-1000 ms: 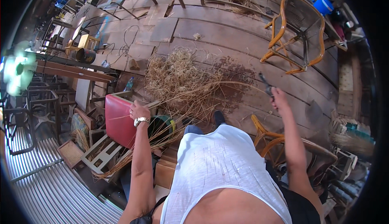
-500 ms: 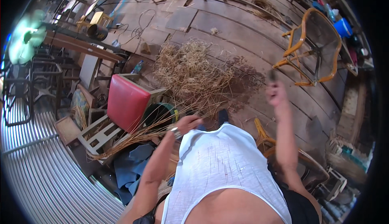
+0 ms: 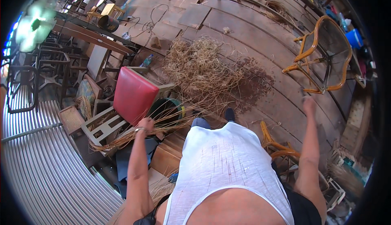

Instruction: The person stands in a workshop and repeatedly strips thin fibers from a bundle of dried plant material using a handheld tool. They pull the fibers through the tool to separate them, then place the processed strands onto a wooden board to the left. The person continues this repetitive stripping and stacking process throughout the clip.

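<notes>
My left hand (image 3: pixel 145 124) is closed around a bundle of long dry reed strands (image 3: pixel 122 137) that fan out low to the left and right. It sits just below a tipped chair with a red cushion (image 3: pixel 134 94) and beside a green tub (image 3: pixel 171 107). My right hand (image 3: pixel 308 103) is stretched out over the plank floor to the right, blurred, fingers curled; whether it holds anything is unclear. A big pile of loose dry straw (image 3: pixel 199 66) lies on the boards ahead of my feet.
A rattan armchair frame (image 3: pixel 326 54) stands at the right, and another curved rattan frame (image 3: pixel 277 145) is by my right leg. Corrugated metal sheet (image 3: pixel 40 168) covers the left. Tables, stools and a fan (image 3: pixel 32 25) crowd the far left. Cables trail across the floor.
My left hand has dropped from the red cushion and taken hold of the reed strands. My right arm has swung outward to the right.
</notes>
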{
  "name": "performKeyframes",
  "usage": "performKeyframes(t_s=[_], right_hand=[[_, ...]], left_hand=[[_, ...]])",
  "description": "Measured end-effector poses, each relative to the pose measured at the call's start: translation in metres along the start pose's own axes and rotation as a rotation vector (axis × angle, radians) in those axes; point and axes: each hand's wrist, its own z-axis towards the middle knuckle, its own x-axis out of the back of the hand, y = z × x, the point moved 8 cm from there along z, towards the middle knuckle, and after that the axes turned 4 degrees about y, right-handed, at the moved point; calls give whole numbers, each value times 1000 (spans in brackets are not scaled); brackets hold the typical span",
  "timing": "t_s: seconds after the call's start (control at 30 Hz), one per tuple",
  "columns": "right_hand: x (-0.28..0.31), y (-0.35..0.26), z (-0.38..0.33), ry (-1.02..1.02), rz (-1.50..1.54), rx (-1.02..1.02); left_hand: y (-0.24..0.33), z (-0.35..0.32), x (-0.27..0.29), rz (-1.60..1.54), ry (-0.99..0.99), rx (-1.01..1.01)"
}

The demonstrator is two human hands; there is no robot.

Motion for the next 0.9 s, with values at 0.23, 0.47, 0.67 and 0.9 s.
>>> performKeyframes(t_s=[0.23,0.47,0.67,0.9], right_hand=[[12,-289,-178,-366,753,235],[21,-315,-183,-381,805,377],[45,-229,-119,-440,863,-1],[50,-378,-202,-773,1120,178]], left_hand=[[336,-129,-78,-276,-594,-689],[346,-131,-50,-208,-538,-812],[257,-84,-20,-35,-561,-636],[369,-152,-36,-468,-593,-829]])
